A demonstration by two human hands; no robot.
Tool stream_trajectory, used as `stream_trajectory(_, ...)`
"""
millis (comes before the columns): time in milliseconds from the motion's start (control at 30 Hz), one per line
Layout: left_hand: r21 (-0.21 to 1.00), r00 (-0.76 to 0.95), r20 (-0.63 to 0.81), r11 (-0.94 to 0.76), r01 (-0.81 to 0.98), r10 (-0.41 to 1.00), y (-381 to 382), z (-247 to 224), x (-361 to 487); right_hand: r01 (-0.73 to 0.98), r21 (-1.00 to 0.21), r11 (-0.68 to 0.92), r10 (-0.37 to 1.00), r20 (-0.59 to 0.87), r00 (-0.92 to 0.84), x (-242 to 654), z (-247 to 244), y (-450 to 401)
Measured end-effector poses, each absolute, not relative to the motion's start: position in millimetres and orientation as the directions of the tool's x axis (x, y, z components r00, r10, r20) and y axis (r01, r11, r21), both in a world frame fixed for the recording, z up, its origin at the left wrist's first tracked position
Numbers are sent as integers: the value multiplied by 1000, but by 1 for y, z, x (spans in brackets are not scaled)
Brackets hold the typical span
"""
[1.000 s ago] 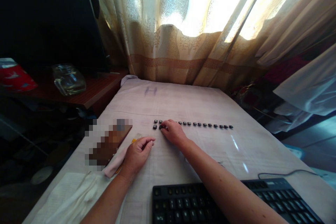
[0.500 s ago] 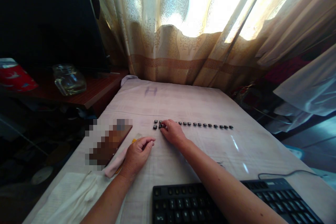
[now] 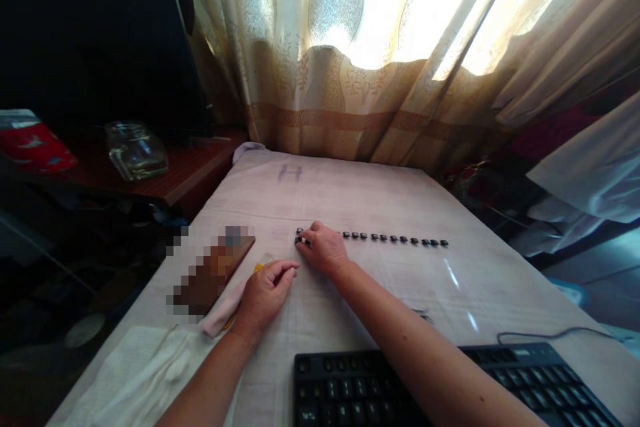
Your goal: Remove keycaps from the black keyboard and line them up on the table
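My right hand (image 3: 324, 250) is at the left end of a row of small black keycaps (image 3: 384, 237) on the cloth. Its thumb and fingers close on a black keycap (image 3: 299, 240) at the front of that row; part of the keycap is hidden. Just behind it another keycap (image 3: 299, 231) shows. My left hand (image 3: 267, 290) rests nearer to me, thumb and fingers pressed together; whatever they hold, if anything, does not show. Beside it lies a pink item (image 3: 225, 312) with a yellow part. Below my right forearm is a black keyboard (image 3: 357, 390).
A partly blurred brown flat object (image 3: 215, 280) lies at left, with white cloth (image 3: 150, 377) in front. Thin metal pieces (image 3: 423, 315) lie by the right forearm. A cable (image 3: 550, 333) runs right. On the wooden desk (image 3: 185, 180) stands a glass jar (image 3: 137, 153).
My right hand has shifted slightly left along the keycaps, onto the one at the left end. My left hand stays in nearly the same place. The view has shifted a little.
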State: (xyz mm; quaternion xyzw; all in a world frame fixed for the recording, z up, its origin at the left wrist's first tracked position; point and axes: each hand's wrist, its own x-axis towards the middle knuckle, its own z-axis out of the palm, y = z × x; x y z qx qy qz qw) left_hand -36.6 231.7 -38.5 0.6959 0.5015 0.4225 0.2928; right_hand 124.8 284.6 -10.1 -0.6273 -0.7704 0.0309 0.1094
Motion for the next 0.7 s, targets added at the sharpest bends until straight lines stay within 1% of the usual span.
stream_trajectory(400,841,144,288,-322,434,947,230,-35,-35,968,-178,177,982,100,-161,124,-11,290)
stream_trajectory(567,851,147,270,-307,425,952,230,-35,-36,956,-231,178,980,127,-152,125,-9,288)
stream_trajectory(700,853,141,267,-302,427,953,231,-38,-37,954,-273,120,984,160,-78,138,1,285)
